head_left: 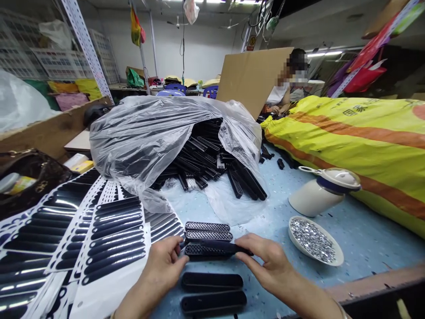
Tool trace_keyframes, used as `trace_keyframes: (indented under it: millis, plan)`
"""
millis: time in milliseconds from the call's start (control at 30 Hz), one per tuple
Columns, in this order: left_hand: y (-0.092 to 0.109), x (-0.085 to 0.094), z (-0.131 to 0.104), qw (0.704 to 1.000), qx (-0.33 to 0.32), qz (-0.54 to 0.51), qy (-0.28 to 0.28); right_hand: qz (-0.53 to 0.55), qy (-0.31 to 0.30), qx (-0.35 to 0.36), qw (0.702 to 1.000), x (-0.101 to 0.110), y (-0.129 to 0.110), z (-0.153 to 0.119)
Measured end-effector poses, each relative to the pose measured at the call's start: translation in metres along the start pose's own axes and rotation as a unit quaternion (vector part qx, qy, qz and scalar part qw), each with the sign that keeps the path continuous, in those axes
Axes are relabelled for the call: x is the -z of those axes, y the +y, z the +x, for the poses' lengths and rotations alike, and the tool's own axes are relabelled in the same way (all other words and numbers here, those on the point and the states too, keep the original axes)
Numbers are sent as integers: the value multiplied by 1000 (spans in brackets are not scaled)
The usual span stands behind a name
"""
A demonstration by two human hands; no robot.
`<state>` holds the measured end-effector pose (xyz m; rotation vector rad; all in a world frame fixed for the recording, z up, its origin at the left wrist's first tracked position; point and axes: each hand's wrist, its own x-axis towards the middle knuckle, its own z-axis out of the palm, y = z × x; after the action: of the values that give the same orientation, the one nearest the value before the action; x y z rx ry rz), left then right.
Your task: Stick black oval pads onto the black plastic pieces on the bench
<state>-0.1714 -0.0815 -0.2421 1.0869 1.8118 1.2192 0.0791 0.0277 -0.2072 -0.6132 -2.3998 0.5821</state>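
Observation:
Between my two hands is a long, narrow black plastic piece (215, 246), held level just above the work surface. My left hand (166, 261) is closed at its left end, and my right hand (264, 257) pinches its right end between thumb and fingers. Directly under and behind it lie black pieces with a lattice pattern (208, 227), side by side. Nearer to me, two smooth black pieces (212, 302) with rounded ends lie parallel. Left of my left hand are white sheets with rows of glossy black strips (114, 235).
A clear plastic bag (142, 133) spills black plastic pieces (199, 155) behind my hands. At right are a white dish of small metal parts (314, 241), a tilted cream lidded jar (315, 195) and a yellow sack (358, 133). Another person (282, 93) sits beyond a cardboard sheet (249, 79).

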Motion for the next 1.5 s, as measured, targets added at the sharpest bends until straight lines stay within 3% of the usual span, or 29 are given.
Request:
trace_keyframes:
  millis: [133,300,400,500,767,1500]
  plan:
    - [0,-6,-3,998,-7,29,-47,1,40,29,999,-21,4,-5]
    - [5,-4,-4,993,31,23,-113,2,-20,37,999,-16,-1,0]
    - [6,-3,-4,993,35,25,-113,-10,-39,58,998,-13,-1,3]
    - [7,-2,-4,993,41,18,-112,-6,-16,70,997,-17,0,6]
    - [9,-2,-4,991,66,-8,-119,-16,-20,53,998,-29,-3,5]
    - [12,-1,-3,991,82,3,-107,-62,-35,84,994,-28,-10,12]
